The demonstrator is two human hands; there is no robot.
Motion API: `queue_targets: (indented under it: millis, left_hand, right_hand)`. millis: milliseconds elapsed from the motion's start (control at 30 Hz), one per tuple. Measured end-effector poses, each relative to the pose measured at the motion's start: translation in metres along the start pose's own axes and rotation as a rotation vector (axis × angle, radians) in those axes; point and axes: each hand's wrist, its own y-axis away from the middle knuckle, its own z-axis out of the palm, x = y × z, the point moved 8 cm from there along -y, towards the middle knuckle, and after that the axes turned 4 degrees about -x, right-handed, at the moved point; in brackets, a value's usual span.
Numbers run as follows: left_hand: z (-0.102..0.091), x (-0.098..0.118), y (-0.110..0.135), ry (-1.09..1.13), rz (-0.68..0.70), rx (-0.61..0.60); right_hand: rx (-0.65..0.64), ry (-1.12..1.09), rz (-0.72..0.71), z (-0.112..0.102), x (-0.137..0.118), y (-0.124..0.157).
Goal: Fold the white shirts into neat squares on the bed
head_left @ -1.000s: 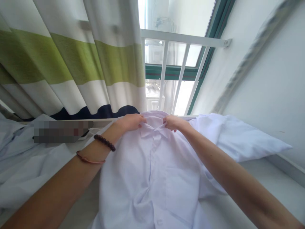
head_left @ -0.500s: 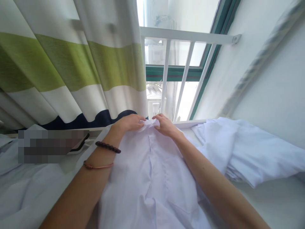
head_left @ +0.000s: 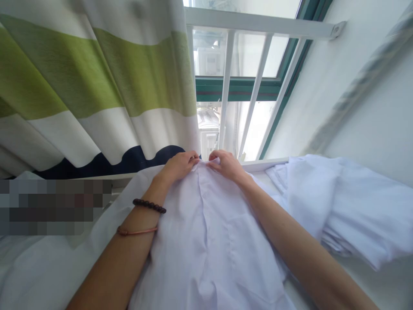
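A white button-front shirt [head_left: 214, 232] lies spread out in front of me, its front placket running down the middle. At its far end, by the neck, my left hand [head_left: 182, 165] pinches the fabric with curled fingers. Close beside it, my right hand [head_left: 227, 164] grips the other side of the same edge, thumb and fingers together. The fingertips are a short gap apart. On my left forearm are a dark beaded bracelet [head_left: 149, 206] and a thin copper-coloured bangle [head_left: 137, 231].
Folded white garments [head_left: 364, 206] are piled on the right. A blurred-out patch [head_left: 51, 206] covers something at the left. Behind stand a striped green and white curtain [head_left: 151, 77], a white railing [head_left: 258, 23] and a green-framed window. A white wall [head_left: 383, 112] rises at the right.
The view has tipped down and closer, so the railing sits higher in it. Both hands still hold the shirt's far edge, which now looks straighter and smoother around the placket.
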Motion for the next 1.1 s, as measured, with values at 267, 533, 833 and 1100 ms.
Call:
queue_targets:
  millis: [267,533,833,1100]
  left_hand:
    - [0.005,0.001,0.003,0.058,0.095,-0.089]
    - [0.02,0.009,0.025,-0.191,0.161,0.017]
    - [0.007,0.012,0.047,0.006,0.202,0.408]
    - [0.017,0.017,0.042,-0.245,0.066,0.384]
  right_hand:
    - [0.067,0.143,0.102,0.007,-0.003,0.006]
    - [0.247,0.172,-0.039,0.011,-0.011,0.025]
    - [0.235,0.049,-0.113,0.01,-0.004,0.033]
    - [0.246,0.165,-0.23,0.015,-0.006,0.026]
